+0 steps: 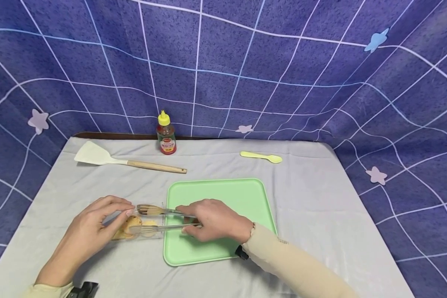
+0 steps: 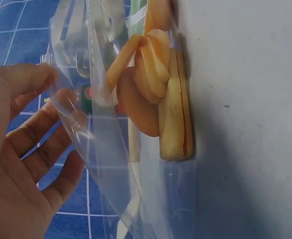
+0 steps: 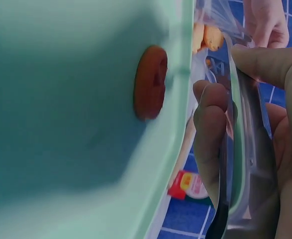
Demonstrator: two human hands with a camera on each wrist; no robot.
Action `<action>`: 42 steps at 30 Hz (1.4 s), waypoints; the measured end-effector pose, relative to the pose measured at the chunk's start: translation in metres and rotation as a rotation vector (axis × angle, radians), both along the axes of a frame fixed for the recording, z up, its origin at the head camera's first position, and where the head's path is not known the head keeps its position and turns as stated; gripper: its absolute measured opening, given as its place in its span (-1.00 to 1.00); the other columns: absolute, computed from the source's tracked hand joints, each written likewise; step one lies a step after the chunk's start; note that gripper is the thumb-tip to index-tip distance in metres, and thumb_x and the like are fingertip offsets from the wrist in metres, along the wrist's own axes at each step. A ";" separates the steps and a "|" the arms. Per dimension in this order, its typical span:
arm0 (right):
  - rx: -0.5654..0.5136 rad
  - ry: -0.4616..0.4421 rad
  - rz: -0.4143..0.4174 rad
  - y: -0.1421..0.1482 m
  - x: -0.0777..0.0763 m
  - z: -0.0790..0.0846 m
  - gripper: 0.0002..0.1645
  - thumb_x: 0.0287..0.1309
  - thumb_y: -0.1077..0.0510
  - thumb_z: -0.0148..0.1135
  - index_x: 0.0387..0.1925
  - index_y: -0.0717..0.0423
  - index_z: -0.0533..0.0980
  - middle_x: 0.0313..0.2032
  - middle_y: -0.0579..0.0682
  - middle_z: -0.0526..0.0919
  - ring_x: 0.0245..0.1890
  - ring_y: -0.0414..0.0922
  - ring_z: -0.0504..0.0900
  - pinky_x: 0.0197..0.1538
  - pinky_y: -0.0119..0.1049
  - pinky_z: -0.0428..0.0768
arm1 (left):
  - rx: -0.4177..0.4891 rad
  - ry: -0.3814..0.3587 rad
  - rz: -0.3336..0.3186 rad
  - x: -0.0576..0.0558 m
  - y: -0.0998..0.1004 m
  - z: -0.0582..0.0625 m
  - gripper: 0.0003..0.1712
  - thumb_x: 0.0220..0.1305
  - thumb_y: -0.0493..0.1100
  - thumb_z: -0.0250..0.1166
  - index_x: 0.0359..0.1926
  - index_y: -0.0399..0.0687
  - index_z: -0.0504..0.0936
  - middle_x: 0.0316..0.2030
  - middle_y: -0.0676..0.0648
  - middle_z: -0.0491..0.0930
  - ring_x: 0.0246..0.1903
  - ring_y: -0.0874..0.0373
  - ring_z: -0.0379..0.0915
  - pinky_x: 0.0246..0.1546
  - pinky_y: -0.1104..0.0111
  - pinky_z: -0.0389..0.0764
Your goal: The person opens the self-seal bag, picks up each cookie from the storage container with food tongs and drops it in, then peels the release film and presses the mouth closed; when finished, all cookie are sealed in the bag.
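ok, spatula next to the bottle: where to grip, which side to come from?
Probably mid-length on the wooden handle, from above and the person's side, thumb and fingers across its width. The handle is slim and lies along the table; the white head is much broader, and the sauce bottle stands just behind, crowding the far side.

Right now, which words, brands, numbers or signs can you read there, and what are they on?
None can be read.
Red-and-green squeeze bottle with a yellow nozzle: its label bears print too small and blurred to read.
Clear plastic bag: no lettering shows.
Pale green rectangular tray: no lettering shows.
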State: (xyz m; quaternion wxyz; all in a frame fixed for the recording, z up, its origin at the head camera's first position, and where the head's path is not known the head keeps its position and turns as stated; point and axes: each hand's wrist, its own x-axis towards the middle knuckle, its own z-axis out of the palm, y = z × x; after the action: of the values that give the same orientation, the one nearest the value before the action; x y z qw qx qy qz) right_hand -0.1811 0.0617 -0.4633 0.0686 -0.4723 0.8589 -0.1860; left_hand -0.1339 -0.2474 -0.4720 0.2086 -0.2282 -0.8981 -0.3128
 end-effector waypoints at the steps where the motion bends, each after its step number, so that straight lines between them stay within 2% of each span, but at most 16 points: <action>1: -0.010 -0.006 -0.005 0.005 0.000 0.001 -0.38 0.15 -0.13 0.20 0.23 -0.03 0.40 -0.39 -0.34 0.52 -0.56 -0.47 0.37 -0.46 -0.55 0.40 | -0.001 -0.008 0.002 0.000 0.000 0.000 -0.71 -0.01 -0.28 0.45 -0.26 0.19 0.69 -0.22 0.19 0.57 -0.15 0.23 0.45 -0.06 0.64 0.24; 7: -0.043 0.007 -0.041 0.039 0.001 0.000 -0.37 0.18 -0.13 0.16 0.25 -0.01 0.38 -0.25 -0.30 0.59 -0.57 -0.46 0.39 -0.36 -0.50 0.45 | -0.014 -0.056 0.030 0.000 0.001 -0.003 -0.73 0.03 -0.24 0.44 -0.25 0.24 0.69 -0.21 0.22 0.56 -0.14 0.26 0.43 -0.13 0.60 0.29; 13: -0.052 0.040 -0.091 0.078 0.008 -0.003 -0.37 0.16 -0.11 0.19 0.25 -0.05 0.37 -0.26 -0.30 0.59 -0.64 -0.45 0.29 -0.46 -0.50 0.38 | -0.005 -0.074 0.027 0.001 0.002 -0.006 -0.71 0.04 -0.25 0.43 -0.23 0.24 0.69 -0.19 0.22 0.55 -0.14 0.30 0.42 -0.22 0.59 0.31; 24: 0.052 0.095 -0.116 0.121 0.027 -0.006 -0.34 0.15 -0.14 0.19 0.26 -0.06 0.36 -0.27 -0.30 0.54 -0.68 -0.44 0.26 -0.48 -0.45 0.42 | -0.011 -0.081 0.025 0.001 0.002 -0.008 -0.72 0.07 -0.21 0.42 -0.23 0.28 0.67 -0.18 0.24 0.54 -0.13 0.29 0.42 -0.19 0.63 0.31; 42: 0.074 0.115 -0.231 0.152 0.012 -0.005 -0.32 0.13 -0.17 0.21 0.27 -0.08 0.36 -0.16 -0.28 0.58 -0.62 -0.41 0.31 -0.37 -0.34 0.47 | -0.013 -0.091 0.020 0.003 0.004 -0.003 -0.73 0.05 -0.23 0.43 -0.24 0.25 0.68 -0.19 0.22 0.55 -0.13 0.26 0.42 -0.13 0.64 0.28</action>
State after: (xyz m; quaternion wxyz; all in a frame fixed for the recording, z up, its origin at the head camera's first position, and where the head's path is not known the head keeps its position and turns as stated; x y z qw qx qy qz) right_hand -0.1689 0.2137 -0.4679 0.0147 -0.3772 0.9164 -0.1334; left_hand -0.1313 -0.2429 -0.4751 0.1692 -0.2060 -0.9109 -0.3149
